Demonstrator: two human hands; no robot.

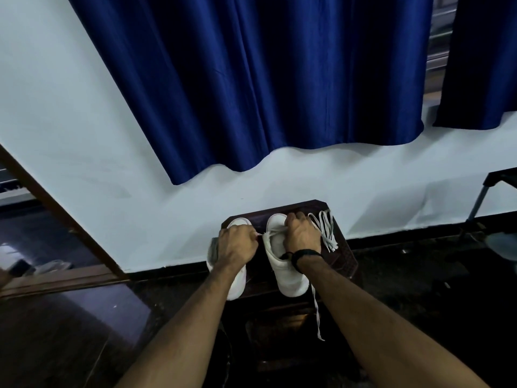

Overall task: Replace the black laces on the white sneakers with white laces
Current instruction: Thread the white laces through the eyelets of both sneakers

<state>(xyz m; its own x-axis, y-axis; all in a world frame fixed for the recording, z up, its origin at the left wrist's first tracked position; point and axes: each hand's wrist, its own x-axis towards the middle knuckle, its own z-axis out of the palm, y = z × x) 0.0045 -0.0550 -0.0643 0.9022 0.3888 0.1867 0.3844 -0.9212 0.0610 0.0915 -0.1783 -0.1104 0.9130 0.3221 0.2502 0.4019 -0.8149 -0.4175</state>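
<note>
Two white sneakers stand side by side on a dark stool. My left hand lies over the left sneaker and pinches the end of a white lace that runs across to the right sneaker. My right hand is curled over the right sneaker's lacing area and grips the lace there. One white lace end hangs down off the stool's front. A spare bundle of white laces lies at the right of the stool. No black lace can be made out.
The stool stands against a pale wall with a blue curtain above. A wooden door frame is at the left, a metal stand leg at the right. The floor is dark.
</note>
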